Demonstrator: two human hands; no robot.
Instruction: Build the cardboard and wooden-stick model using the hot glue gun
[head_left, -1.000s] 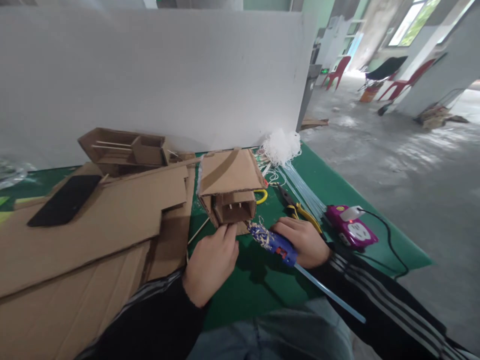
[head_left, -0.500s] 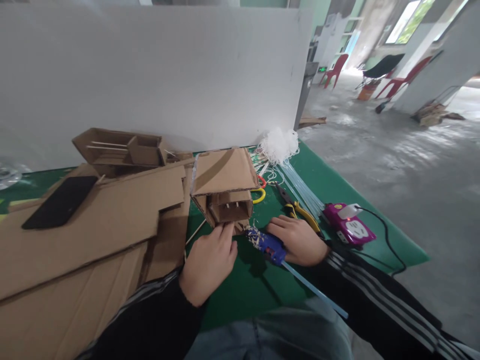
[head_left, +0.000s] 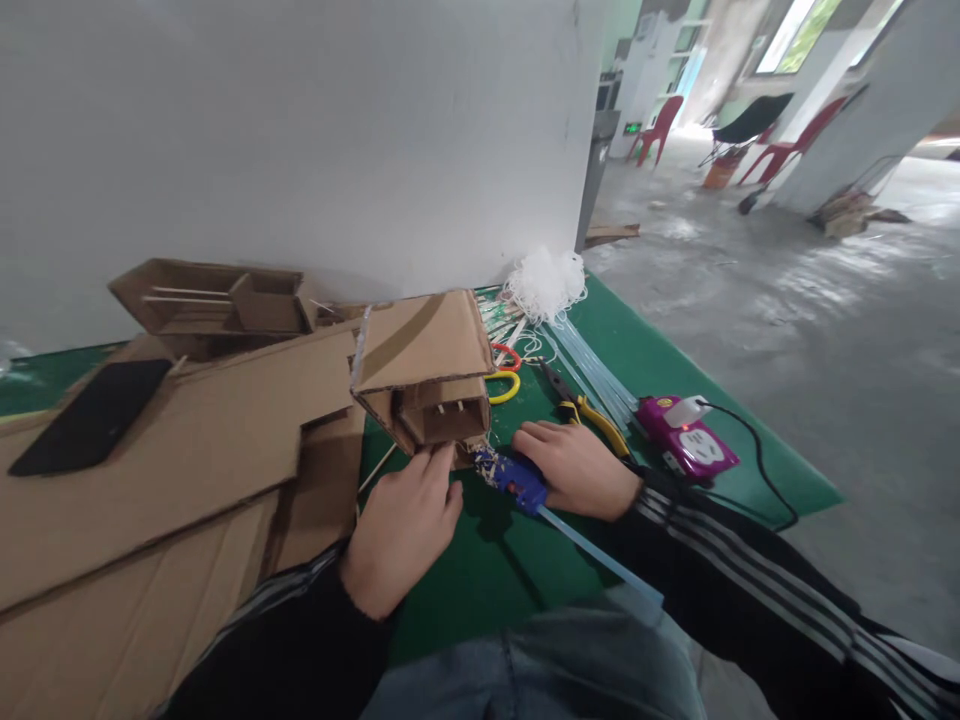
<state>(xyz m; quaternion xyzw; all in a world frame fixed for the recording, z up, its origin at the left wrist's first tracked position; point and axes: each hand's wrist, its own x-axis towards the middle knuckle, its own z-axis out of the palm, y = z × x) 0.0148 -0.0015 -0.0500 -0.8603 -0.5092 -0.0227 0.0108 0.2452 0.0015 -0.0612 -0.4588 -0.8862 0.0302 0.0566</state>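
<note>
A blue glue gun (head_left: 519, 484) is gripped in my right hand (head_left: 581, 468), with a clear glue stick (head_left: 600, 550) trailing from its rear. Its nozzle end, crusted with pale bits, is close to the lower right of a cardboard box model (head_left: 424, 345). The model has a flat slanted top and an opening where two short sticks show. My left hand (head_left: 403, 525) has its fingers pressed together at the model's lower front edge, the fingertips partly hidden there. Pliers (head_left: 592, 412) with yellow-black handles lie just beyond my right hand.
Cardboard sheets (head_left: 187, 440) cover the left side, with a black phone (head_left: 94, 415) on top. Behind stands another cardboard structure (head_left: 274, 310). Scissors with a yellow handle (head_left: 506, 390), glue sticks (head_left: 592, 365), white string (head_left: 546, 288) and a purple power strip (head_left: 686, 440) occupy the green table (head_left: 780, 475).
The whole view has shifted, so the table's things sit further left in the picture. My hands keep nearly the same places beside the cardboard model, the glue gun still in my right hand.
</note>
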